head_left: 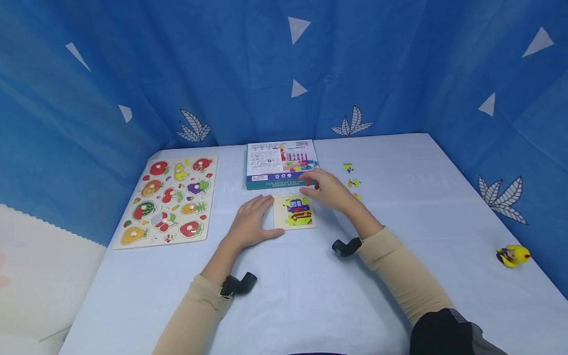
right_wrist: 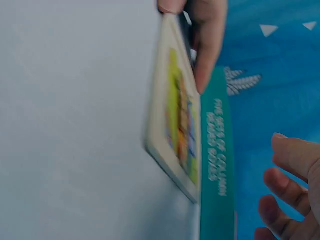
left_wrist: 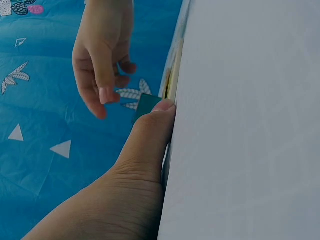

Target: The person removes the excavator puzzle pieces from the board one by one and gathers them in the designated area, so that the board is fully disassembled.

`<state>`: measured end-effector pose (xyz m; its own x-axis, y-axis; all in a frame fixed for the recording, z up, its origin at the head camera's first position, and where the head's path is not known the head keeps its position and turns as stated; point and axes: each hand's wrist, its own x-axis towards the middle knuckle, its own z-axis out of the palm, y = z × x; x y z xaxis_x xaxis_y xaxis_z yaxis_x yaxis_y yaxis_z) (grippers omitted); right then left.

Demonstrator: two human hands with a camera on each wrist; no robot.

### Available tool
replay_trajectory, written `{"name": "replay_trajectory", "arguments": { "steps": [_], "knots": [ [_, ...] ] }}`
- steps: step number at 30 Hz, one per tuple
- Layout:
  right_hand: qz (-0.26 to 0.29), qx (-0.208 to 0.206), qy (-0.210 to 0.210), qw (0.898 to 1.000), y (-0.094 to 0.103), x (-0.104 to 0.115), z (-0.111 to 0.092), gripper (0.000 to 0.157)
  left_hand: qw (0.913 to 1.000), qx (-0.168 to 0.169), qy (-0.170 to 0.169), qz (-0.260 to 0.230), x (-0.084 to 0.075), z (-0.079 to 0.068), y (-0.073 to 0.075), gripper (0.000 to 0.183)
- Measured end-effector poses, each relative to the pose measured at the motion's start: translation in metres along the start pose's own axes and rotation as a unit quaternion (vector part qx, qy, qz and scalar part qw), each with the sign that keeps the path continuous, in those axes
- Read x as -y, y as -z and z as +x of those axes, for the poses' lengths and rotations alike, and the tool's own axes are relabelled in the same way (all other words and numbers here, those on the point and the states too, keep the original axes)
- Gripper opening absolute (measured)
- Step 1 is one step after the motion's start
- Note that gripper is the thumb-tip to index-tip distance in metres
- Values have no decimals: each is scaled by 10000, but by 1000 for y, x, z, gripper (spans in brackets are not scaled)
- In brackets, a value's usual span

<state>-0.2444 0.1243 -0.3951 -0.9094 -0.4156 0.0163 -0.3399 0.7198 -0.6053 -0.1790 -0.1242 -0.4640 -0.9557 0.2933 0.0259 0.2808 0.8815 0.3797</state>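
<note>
A small square puzzle board (head_left: 278,213) with a pale frame and a truck picture lies on the table; a yellow-green strip runs along the picture's lower edge. My left hand (head_left: 250,222) rests at its left side, thumb near the lower edge and fingers near the upper corner. In the right wrist view, those fingers touch the board's edge. My right hand (head_left: 330,190) hovers above the board's upper right, fingers loosely bent and apart, with nothing visible between them. Right of it lie loose jigsaw pieces (head_left: 354,183), one partly hidden by the wrist.
Behind the board lies a teal-edged bead-set box (head_left: 284,162). A wooden fruit puzzle (head_left: 210,197) lies at the left, and a yellow toy figure (head_left: 512,256) is near the right edge. Blue curtain (head_left: 248,74) hangs behind the white-covered table (head_left: 306,296).
</note>
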Motion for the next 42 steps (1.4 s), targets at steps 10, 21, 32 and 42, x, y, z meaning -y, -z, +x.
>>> {"name": "replay_trajectory", "arguments": {
  "steps": [10, 21, 32, 42],
  "knots": [
    [-891, 834, 406, 9917, -37, 4, 8, 39, 10000, 35, 18, 25, 0, 0, 1, 104],
    [-798, 911, 309, 9922, -44, 3, 12, 34, 10000, 24, -43, 23, 0, 0, 2, 104],
    [-487, 886, 205, 9947, -48, 1, 14, 29, 9999, -42, -83, 45, 2, 1, -1, 104],
    [-272, 791, 248, 9962, -48, 1, 13, 22, 10000, -22, -49, 32, 2, 1, -1, 104]
  ]
}}
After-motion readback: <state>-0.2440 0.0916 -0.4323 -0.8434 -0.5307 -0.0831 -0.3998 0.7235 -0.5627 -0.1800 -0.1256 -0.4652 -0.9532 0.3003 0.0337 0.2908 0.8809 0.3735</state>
